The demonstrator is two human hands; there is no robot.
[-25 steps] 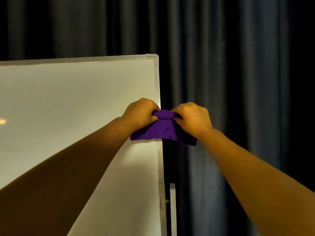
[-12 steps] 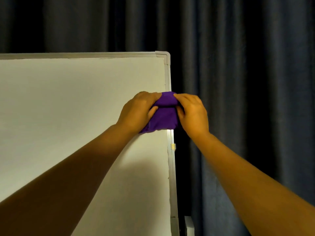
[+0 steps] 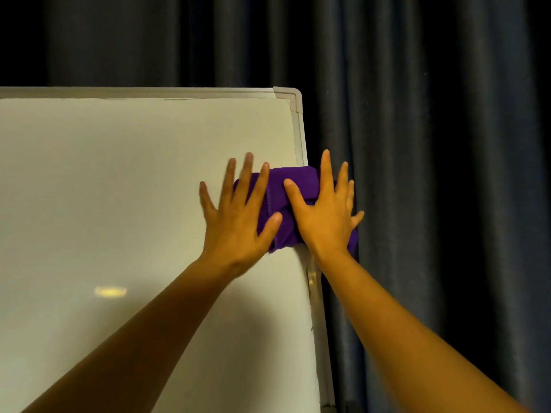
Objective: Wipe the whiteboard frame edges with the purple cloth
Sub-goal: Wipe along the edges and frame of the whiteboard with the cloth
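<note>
The purple cloth (image 3: 293, 186) is folded over the right frame edge (image 3: 299, 135) of the whiteboard (image 3: 119, 189), below the top right corner. My left hand (image 3: 238, 222) lies flat with its fingers spread, its palm on the board and its thumb and fingers over the cloth's left part. On the cloth's right part, over the frame edge, my right hand (image 3: 325, 216) rests flat with fingers apart. Neither hand is closed around the cloth. The frame section under the cloth is hidden.
A dark pleated curtain (image 3: 432, 174) hangs behind and to the right of the board. The grey top frame rail (image 3: 149, 92) runs left from the corner. A lamp reflection (image 3: 110, 291) shows on the board surface.
Both hands have opened from a pinching grip on the cloth to flat, spread fingers laid over it. The cloth stays on the right frame edge.
</note>
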